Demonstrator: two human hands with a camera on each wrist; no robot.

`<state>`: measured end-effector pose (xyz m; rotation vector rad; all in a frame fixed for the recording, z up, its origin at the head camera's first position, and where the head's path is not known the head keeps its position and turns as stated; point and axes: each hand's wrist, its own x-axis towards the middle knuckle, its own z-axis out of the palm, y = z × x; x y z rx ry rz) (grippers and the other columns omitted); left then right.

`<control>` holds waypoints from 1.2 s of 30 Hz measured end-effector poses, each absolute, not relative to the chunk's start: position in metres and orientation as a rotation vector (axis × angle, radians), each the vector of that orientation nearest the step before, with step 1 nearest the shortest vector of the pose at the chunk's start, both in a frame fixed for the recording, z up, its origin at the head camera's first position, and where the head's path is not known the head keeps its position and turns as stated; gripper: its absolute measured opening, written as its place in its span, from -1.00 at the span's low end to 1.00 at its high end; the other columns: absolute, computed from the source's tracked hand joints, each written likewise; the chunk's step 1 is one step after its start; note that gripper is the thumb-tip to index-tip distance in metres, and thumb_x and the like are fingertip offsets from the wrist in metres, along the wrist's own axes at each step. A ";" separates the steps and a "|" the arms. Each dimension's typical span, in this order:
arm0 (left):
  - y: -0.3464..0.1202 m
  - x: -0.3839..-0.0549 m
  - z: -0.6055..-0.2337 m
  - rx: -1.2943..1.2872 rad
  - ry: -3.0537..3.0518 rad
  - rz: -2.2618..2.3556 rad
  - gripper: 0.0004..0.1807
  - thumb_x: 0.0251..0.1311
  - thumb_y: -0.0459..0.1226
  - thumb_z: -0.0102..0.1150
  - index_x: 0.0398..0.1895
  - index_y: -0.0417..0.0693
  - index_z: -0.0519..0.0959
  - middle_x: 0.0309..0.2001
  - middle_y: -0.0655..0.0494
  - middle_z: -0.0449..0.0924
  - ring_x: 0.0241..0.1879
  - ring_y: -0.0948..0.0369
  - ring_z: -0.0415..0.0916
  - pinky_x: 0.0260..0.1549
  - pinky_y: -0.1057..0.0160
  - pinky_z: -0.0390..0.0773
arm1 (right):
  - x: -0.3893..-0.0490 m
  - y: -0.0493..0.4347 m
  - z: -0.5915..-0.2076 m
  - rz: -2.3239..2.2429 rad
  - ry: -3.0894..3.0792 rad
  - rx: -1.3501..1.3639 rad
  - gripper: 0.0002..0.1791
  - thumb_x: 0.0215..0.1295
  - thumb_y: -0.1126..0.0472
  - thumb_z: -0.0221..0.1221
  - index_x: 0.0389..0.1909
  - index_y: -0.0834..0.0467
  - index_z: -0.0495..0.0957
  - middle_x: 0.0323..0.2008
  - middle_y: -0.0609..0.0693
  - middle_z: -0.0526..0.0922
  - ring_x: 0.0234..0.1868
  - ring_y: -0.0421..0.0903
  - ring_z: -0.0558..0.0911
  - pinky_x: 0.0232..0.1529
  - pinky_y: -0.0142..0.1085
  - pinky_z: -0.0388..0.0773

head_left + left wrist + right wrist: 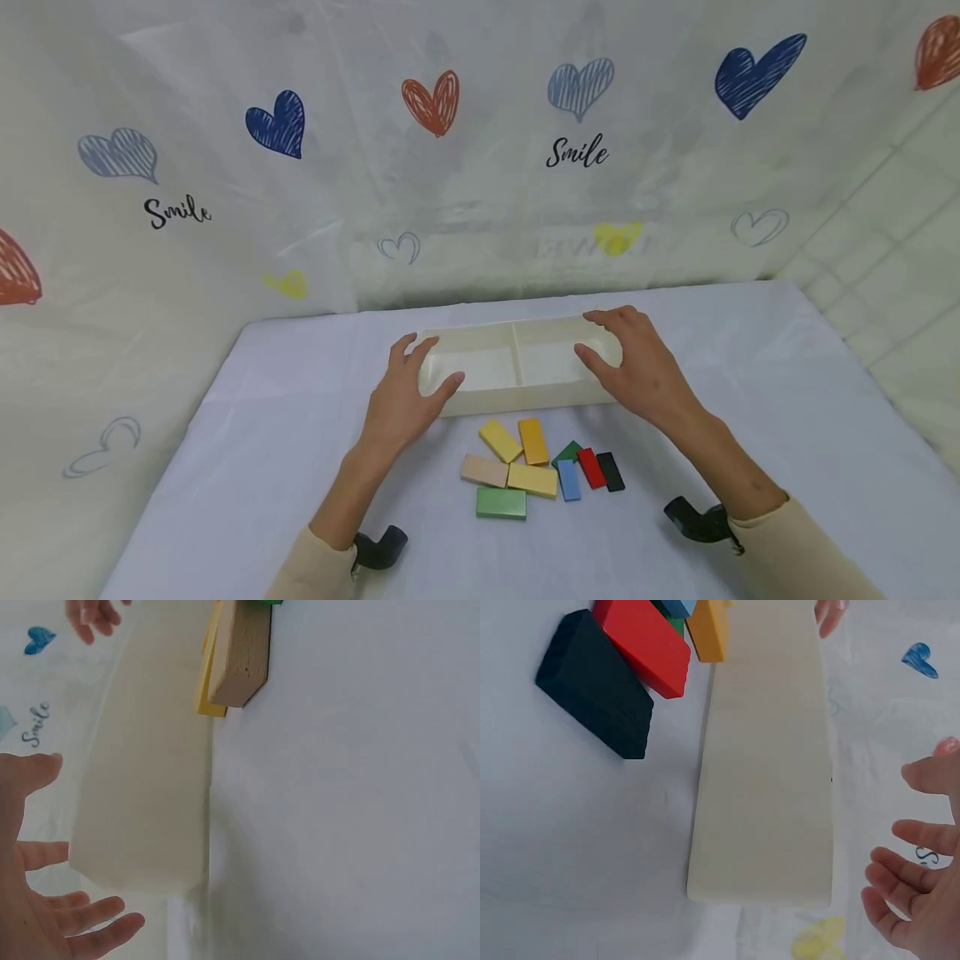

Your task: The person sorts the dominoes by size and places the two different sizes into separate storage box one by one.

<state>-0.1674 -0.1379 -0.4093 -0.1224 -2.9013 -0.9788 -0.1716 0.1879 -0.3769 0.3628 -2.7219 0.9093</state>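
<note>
A white two-compartment box (525, 398) stands on the table with its long front wall towards me. My left hand (401, 404) is at its left end, thumb and fingers spread apart. Around the right end, my right hand (648, 371) is spread in a similar way. Both wrist views show loosely extended fingers at the box's ends; the right fingers look apart from the wall, while contact on the left cannot be told. In front of the box lie several coloured blocks, among them a green block (501, 503), a red block (591, 468) and a black block (611, 472).
A white cloth (247, 467) covers the table. Behind it hangs a pale sheet (495, 192) printed with hearts and words. A black wrist mount (381, 548) juts from the left sleeve, and another black mount (697, 521) from the right one.
</note>
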 end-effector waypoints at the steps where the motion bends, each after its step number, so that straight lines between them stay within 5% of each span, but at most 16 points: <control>1: -0.139 -0.167 -0.410 -0.117 -2.898 -0.983 -0.19 0.31 0.28 0.22 0.56 0.27 0.31 0.62 0.08 0.10 0.39 -0.09 0.50 0.12 -0.25 0.59 | -0.171 0.188 -0.377 0.923 -2.713 0.372 -0.46 0.43 0.11 0.30 0.35 0.21 0.51 0.17 0.20 0.54 0.21 0.17 0.49 0.13 0.17 0.57; 14: -0.146 -0.173 -0.419 -0.102 -2.981 -1.086 -0.11 0.25 0.19 0.35 0.56 0.07 0.31 0.55 -0.05 0.26 0.35 -0.08 0.52 0.22 -0.17 0.57 | -0.158 0.190 -0.380 0.971 -2.658 0.521 -0.89 0.36 0.23 0.36 -0.16 0.04 0.65 -0.34 -0.16 0.64 -0.32 -0.22 0.55 -0.28 -0.40 0.51; 22: -0.150 -0.176 -0.419 -0.100 -2.961 -1.227 -0.07 0.23 0.15 0.41 0.58 0.07 0.26 0.57 -0.05 0.24 0.41 -0.10 0.46 0.27 -0.14 0.57 | -0.154 0.185 -0.381 1.051 -2.776 0.691 -0.97 0.39 0.18 0.36 -0.23 0.02 0.69 -0.42 -0.23 0.67 -0.36 -0.31 0.57 -0.28 -0.40 0.55; 36: -0.155 -0.172 -0.421 -0.074 -2.931 -1.469 -0.08 0.28 0.05 0.40 0.64 0.22 0.17 0.65 0.00 0.11 0.54 -0.15 0.30 0.30 -0.17 0.56 | -0.146 0.176 -0.394 1.085 -2.957 0.868 -0.86 0.38 0.14 0.36 -0.09 -0.02 0.68 -0.15 -0.24 0.73 -0.08 -0.20 0.67 0.03 -0.13 0.69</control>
